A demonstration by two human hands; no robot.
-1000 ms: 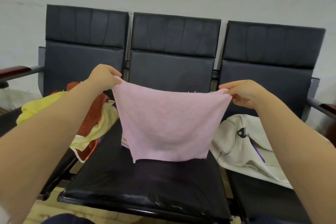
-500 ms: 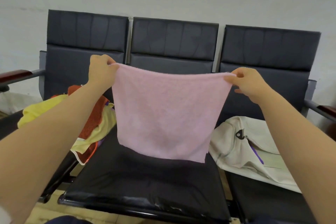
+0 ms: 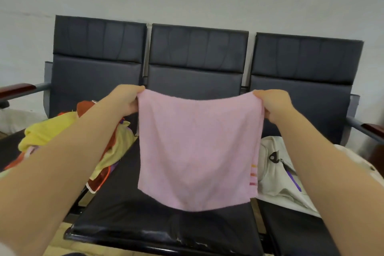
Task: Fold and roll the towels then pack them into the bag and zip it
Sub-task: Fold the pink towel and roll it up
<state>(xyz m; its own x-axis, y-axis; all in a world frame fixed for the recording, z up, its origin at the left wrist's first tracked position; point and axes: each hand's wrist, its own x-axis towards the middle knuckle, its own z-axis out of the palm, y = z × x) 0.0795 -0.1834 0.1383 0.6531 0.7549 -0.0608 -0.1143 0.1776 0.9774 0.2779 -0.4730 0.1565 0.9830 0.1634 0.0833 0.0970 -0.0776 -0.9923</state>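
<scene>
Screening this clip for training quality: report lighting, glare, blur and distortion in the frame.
Head view: soft, even light, no hard shadows on the pink terry towel. Head view: glare streaks the glossy front edge of the black middle seat. Head view: the right border smears around the reddish wooden armrest; wide-angle bowing tilts the right black chair back.

A square pink terry towel (image 3: pixel 197 147) is hanging flat and unfolded in the air, stretched by its two top corners, its top edge sagging a little; small coloured stripes are showing at its lower right edge. A crumpled heap of yellow and orange towels (image 3: pixel 47 131) is lying on the left seat of the black padded bench (image 3: pixel 197 52). A cream fabric bag (image 3: pixel 274 174) is slumping on the right seat, showing a black zip pull.
</scene>
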